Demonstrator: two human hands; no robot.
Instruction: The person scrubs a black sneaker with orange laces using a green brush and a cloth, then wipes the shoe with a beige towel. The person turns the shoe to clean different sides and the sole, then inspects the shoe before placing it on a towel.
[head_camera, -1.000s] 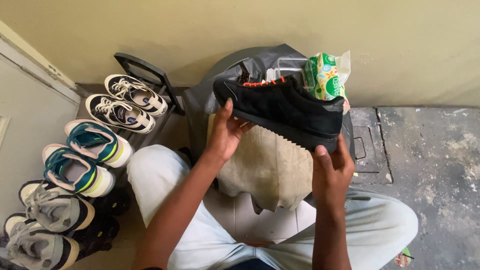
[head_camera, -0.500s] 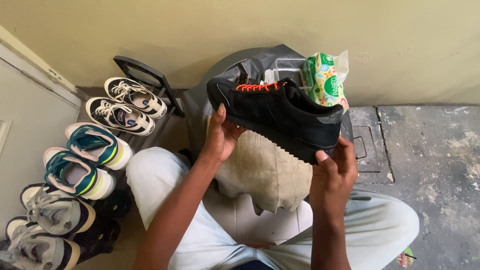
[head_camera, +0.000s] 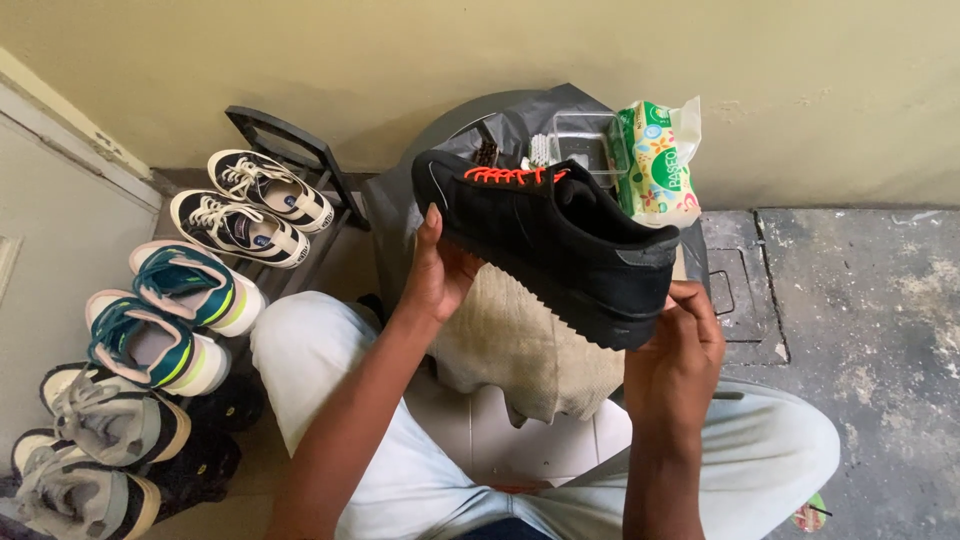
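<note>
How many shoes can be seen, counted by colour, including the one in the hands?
Black shoe with orange laces, held by left hand and right hand: 1
Black-and-white sneakers: 2
Teal-and-white sneakers: 2
Grey sneakers: 2
Total: 7

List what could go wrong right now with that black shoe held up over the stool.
1. The black shoe is held in the air only at its ends, by the left hand and right hand; a slip would likely drop it onto the beige cloth.
2. The wipes packet and clear plastic box sit just behind the shoe; tilting it back could knock them off the stool.
</note>
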